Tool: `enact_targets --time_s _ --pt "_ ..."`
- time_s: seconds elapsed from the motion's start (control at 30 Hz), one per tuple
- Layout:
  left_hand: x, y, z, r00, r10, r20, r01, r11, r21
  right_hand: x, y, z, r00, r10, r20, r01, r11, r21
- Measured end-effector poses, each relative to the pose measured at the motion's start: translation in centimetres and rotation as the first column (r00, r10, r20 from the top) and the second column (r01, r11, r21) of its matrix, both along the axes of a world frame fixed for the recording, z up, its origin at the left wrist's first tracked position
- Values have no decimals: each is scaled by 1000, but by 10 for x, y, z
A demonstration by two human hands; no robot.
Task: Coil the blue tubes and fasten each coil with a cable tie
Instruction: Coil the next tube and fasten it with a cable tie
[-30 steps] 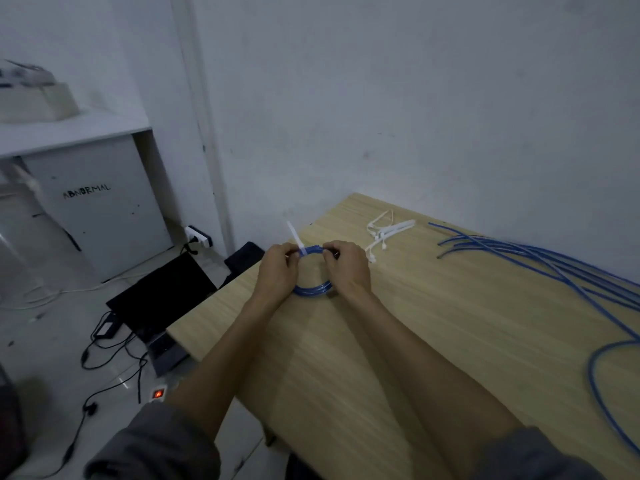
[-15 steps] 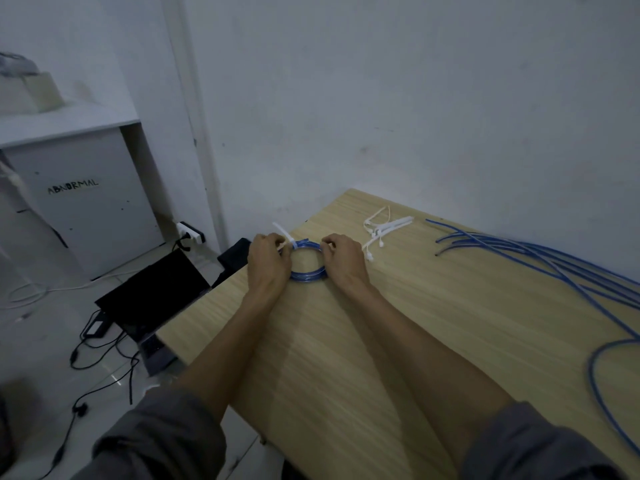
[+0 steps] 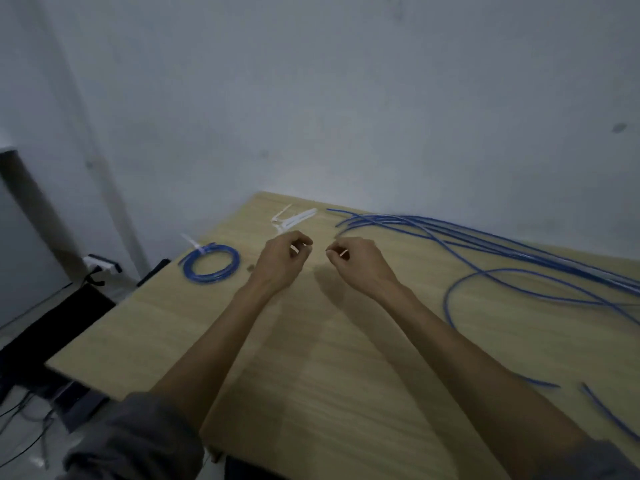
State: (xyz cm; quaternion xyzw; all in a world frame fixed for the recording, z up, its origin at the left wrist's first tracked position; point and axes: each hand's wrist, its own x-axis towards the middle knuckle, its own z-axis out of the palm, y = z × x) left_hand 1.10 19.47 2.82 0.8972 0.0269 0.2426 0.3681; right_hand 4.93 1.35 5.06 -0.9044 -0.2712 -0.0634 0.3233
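Blue coil [image 3: 210, 264] is laid flat near the bench's far-left corner, close to the left edge, with a white cable tie [image 3: 194, 242] fastened on its far side and the tie's tail sticking up and out to the left. The coil is not touched by either hand; it sits to the left of the left hand [image 3: 282, 263], near but apart.

Both hands are held over the middle of the bench [image 3: 311, 358], side by side, a small gap kept between them. Left hand's fingers are loosely curled, nothing seen gripped. Right hand [image 3: 360, 263] is curled too, fingertips drawn together; a thin pale sliver is seen at its fingertips, too blurred to say whether something is pinched.

Spare white cable ties [image 3: 294, 218] are bunched by the far edge, just beyond the hands. Loose blue tubes [image 3: 485, 244] are spread from the far edge towards the right edge, to the right of the right hand, one looping back toward the right forearm.
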Motion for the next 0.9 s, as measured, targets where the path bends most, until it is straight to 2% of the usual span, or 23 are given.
enact_targets --time_s 0.17,0.37,0.53,0.73,0.8,0.9 --pt "12 -93 -6 970 -244 -11 244 969 26 -37 -121 -1 994 -112 17 113 988 -106" --pt "10 -168 -21 918 -395 -30 395 913 104 -86 -216 -19 970 -233 69 243 938 -247" --pt "6 -202 -32 844 -512 -160 536 817 214 -107 -246 -37 965 -237 112 260 926 -273" --pt "2 -235 -27 794 -561 -233 608 732 308 -102 -253 -32 969 -202 145 235 935 -266" --pt "0 -237 -21 791 -574 -213 611 719 330 -98 -258 -23 964 -205 167 243 936 -256" --pt "1 -238 -16 833 -540 -120 544 759 359 -91 -270 -5 931 -229 284 287 940 -183"
